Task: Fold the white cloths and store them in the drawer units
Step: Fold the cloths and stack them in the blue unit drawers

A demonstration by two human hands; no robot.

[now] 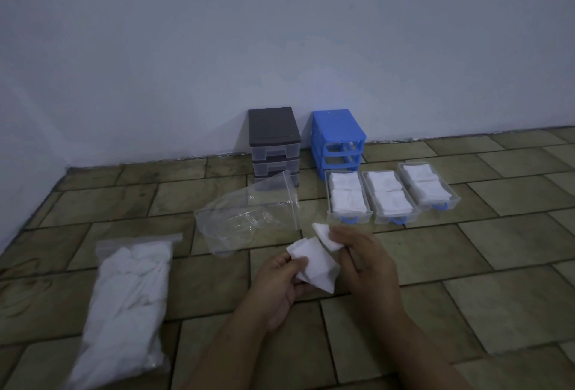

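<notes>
Both hands hold one small white cloth (315, 260) above the tiled floor. My left hand (280, 284) pinches its lower left part, and my right hand (364, 257) pinches its upper right corner. A blue drawer frame (337, 137) stands empty by the wall, with its three clear drawers (389, 195) on the floor in front, each filled with folded white cloths. To its left stands a grey drawer unit (273, 143) whose drawers are pushed in.
A zip bag full of white cloths (124, 305) lies on the floor at the left. An empty clear zip bag (249, 218) lies crumpled in front of the grey unit. The wall runs close behind both units.
</notes>
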